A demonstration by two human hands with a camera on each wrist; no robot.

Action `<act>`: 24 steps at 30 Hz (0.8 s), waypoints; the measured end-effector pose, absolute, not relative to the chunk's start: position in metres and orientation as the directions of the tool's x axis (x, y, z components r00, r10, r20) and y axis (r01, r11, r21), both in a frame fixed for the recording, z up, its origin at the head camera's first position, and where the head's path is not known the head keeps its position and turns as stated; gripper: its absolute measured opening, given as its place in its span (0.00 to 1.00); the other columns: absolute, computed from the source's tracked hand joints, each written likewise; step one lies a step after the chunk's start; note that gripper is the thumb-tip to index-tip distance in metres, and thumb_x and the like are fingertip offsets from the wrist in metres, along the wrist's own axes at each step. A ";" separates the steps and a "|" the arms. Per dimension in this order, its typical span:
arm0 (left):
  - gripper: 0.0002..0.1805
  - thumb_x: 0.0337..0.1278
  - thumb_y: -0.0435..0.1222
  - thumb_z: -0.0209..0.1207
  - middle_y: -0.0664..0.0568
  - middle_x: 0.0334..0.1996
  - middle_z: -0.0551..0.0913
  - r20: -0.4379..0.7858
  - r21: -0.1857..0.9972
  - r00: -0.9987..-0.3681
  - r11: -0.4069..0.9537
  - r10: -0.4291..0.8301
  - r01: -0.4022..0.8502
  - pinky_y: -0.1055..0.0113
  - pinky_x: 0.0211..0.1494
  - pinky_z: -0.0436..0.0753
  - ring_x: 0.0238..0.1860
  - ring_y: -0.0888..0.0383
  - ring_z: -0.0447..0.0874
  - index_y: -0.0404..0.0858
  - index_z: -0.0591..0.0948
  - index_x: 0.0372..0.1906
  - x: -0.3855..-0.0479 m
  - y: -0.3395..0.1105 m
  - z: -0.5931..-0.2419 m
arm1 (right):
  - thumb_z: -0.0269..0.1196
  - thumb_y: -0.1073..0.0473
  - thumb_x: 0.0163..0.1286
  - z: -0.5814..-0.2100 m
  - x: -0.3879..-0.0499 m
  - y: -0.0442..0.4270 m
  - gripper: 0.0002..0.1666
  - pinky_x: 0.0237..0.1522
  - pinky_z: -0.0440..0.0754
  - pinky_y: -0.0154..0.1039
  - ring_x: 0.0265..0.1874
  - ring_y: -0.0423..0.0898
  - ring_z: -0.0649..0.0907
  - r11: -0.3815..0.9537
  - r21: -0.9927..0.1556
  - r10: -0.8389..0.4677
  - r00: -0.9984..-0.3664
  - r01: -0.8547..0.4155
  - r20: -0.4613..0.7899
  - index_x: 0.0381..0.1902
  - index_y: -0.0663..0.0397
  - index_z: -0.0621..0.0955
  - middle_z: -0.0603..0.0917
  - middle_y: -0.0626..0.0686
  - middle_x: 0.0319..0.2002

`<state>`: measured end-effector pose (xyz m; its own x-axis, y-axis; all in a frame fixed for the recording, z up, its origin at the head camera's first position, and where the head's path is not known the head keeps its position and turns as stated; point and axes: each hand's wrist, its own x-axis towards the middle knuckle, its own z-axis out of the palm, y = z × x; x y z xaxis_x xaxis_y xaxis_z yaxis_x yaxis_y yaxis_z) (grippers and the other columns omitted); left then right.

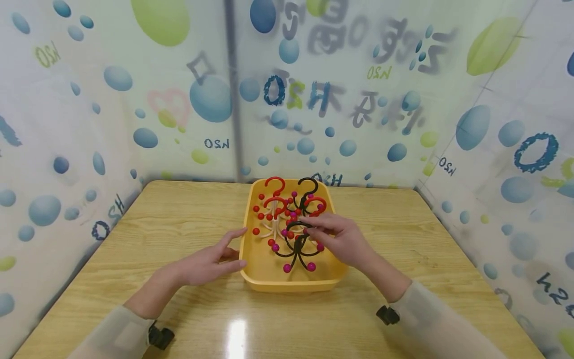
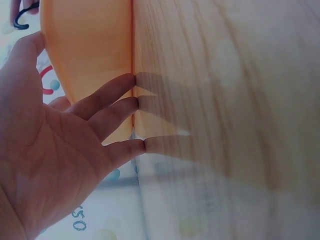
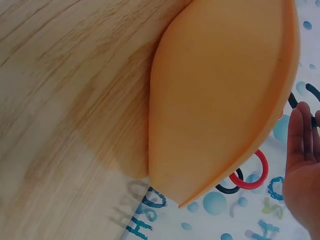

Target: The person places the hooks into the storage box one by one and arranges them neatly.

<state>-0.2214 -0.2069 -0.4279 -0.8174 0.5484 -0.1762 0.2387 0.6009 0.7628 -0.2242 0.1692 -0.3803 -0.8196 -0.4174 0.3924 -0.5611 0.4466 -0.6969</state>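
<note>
A yellow-orange plastic tray (image 1: 293,285) stands on the wooden table and holds several branched hanging hooks with ball tips. At the front of it is a black claw hook (image 1: 298,245) with magenta balls. My right hand (image 1: 349,243) pinches this one near its curved top; in the right wrist view the hand (image 3: 302,182) is partly cut off. On the tray's left side my left hand (image 1: 204,265) touches the wall, thumb at the rim. The left wrist view shows that hand (image 2: 55,137) with fingers extended along the outer wall.
Behind the front hook lie another black hook (image 1: 308,180) and red-topped hooks (image 1: 275,180) with pale arms and red balls, overlapping one another. The wooden table (image 1: 179,214) ends at printed curtains (image 1: 179,129) at the back and both sides.
</note>
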 end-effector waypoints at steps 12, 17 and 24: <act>0.48 0.81 0.59 0.59 0.35 0.73 0.82 -0.181 0.756 -0.818 0.609 0.546 0.239 0.32 0.77 0.75 0.74 0.37 0.81 0.58 0.45 0.90 -0.220 -0.207 -0.428 | 0.68 0.64 0.80 -0.389 -0.230 0.169 0.20 0.33 0.85 0.33 0.37 0.50 0.91 0.419 -0.751 -0.433 -0.840 -0.509 0.328 0.66 0.49 0.89 0.92 0.59 0.50; 0.48 0.81 0.59 0.59 0.35 0.72 0.82 -0.186 0.755 -0.819 0.613 0.542 0.234 0.32 0.77 0.75 0.74 0.37 0.81 0.58 0.45 0.90 -0.220 -0.207 -0.428 | 0.66 0.65 0.81 -0.390 -0.230 0.169 0.21 0.39 0.92 0.43 0.43 0.53 0.94 0.420 -0.769 -0.453 -0.846 -0.481 0.281 0.68 0.49 0.88 0.93 0.61 0.53; 0.47 0.81 0.59 0.59 0.36 0.73 0.81 -0.187 0.755 -0.820 0.613 0.541 0.232 0.33 0.76 0.76 0.74 0.37 0.81 0.58 0.46 0.90 -0.221 -0.207 -0.428 | 0.65 0.67 0.81 -0.393 -0.232 0.171 0.22 0.45 0.94 0.41 0.48 0.54 0.95 0.423 -0.768 -0.452 -0.846 -0.481 0.282 0.68 0.51 0.87 0.92 0.64 0.56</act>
<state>-0.2211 -0.2066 -0.4282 -0.8197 0.5414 -0.1872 0.2323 0.6129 0.7553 -0.2317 0.1712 -0.3930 -0.8464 -0.4518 0.2819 -0.4813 0.4228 -0.7679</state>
